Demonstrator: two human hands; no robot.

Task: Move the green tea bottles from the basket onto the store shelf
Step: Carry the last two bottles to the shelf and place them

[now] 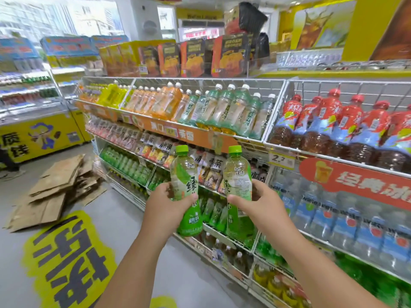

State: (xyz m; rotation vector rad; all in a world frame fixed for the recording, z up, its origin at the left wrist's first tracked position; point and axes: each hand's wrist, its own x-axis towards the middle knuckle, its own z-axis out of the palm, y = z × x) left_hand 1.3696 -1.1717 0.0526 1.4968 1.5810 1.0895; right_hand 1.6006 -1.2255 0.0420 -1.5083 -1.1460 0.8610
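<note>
At centre frame, before the wire store shelf (264,142), the person holds two green tea bottles upright, one in each hand. The left hand (165,202) wraps its fingers round the waist of the left green tea bottle (186,190), thumb pressed across the label; the right hand (259,200) is closed the same way round the right green tea bottle (238,187). Both green caps point to twelve o'clock, and the bottles stand near each other without touching.

The basket is not in view, so how many bottles are left cannot be told. Matching green bottles (213,215) fill a lower tier at about five o'clock from the hands, just behind and below the held pair; that looks the likely destination, though the label match is only a judgement.

The risks appear to lie in the placing. Two bottles carried at once leave no free hand to steady the row, so a base caught on the wire front rail could tip a standing neighbour. The grips sit low on smooth plastic, which may slip as the wrists turn downward. Pale white-capped bottles (224,110) at twelve o'clock look similar in colour, so a misplacement on the upper tier is possible. Flattened cardboard (60,187) lies on the floor at nine o'clock, well apart from the feet's likely path.
</note>
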